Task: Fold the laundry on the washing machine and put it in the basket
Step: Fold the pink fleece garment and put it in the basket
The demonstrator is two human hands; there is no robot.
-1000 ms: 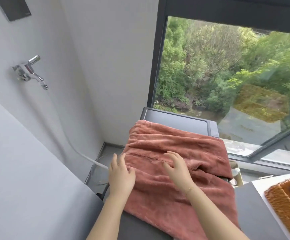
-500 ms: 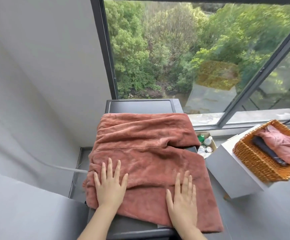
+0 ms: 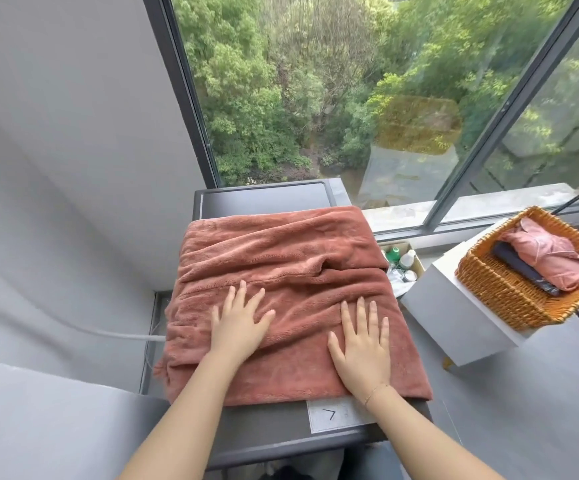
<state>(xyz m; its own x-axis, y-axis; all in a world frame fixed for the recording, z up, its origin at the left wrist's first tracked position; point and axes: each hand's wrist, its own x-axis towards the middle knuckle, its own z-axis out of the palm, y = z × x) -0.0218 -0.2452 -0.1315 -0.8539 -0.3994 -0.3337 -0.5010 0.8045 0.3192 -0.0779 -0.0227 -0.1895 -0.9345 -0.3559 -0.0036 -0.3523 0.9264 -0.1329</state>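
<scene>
A rust-pink plush towel lies folded over on the dark grey washing machine, with creases across its middle. My left hand presses flat on the towel's near-left part, fingers spread. My right hand lies flat on its near-right part, fingers straight. To the right, a woven orange basket sits on a white box. The basket holds a folded pink garment and a dark item.
A large window with a dark frame rises behind the machine. A small open box of bottles stands on the floor between machine and white box. A white hose runs along the left wall. A white label marks the machine's front.
The view swung right and down, bringing the basket into sight. Both hands slid from the towel's upper fold to its near part and flattened, then shifted slightly forward.
</scene>
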